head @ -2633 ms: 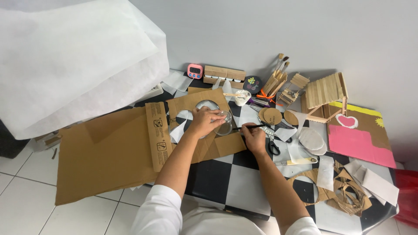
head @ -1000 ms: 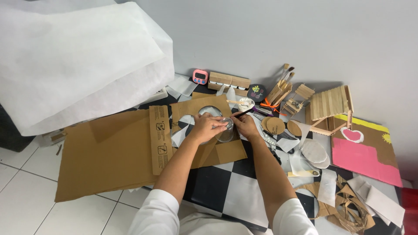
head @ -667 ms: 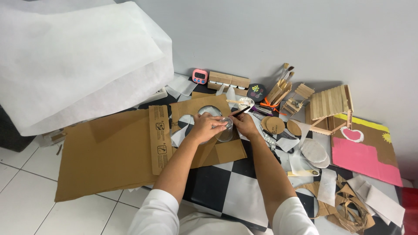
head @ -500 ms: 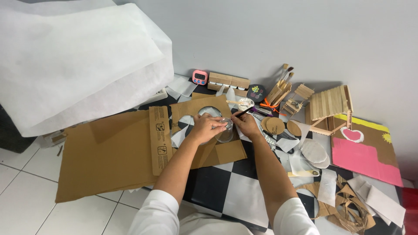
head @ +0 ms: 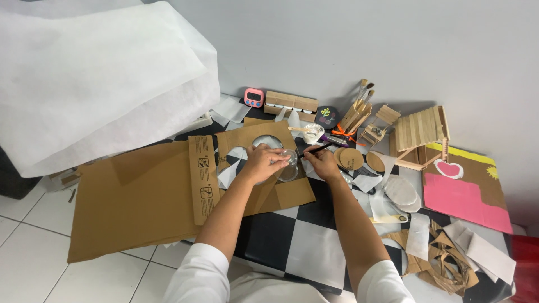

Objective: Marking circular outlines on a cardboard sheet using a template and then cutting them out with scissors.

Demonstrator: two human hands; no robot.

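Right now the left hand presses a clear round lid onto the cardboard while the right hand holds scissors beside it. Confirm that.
Not quite. In the head view the right hand holds a thin dark pen, not scissors. The rest stands: the left hand presses the clear round lid onto the cardboard.

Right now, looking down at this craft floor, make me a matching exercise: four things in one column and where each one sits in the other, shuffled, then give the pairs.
Things:
1. pink timer
2. clear round lid
3. pink painted card
4. big cardboard sheet

Places:
A. far right, below the stick house
B. under the left hand
C. against the wall, beside the wooden block
D. left, on the white tiles

Pairs: 1-C, 2-B, 3-A, 4-D
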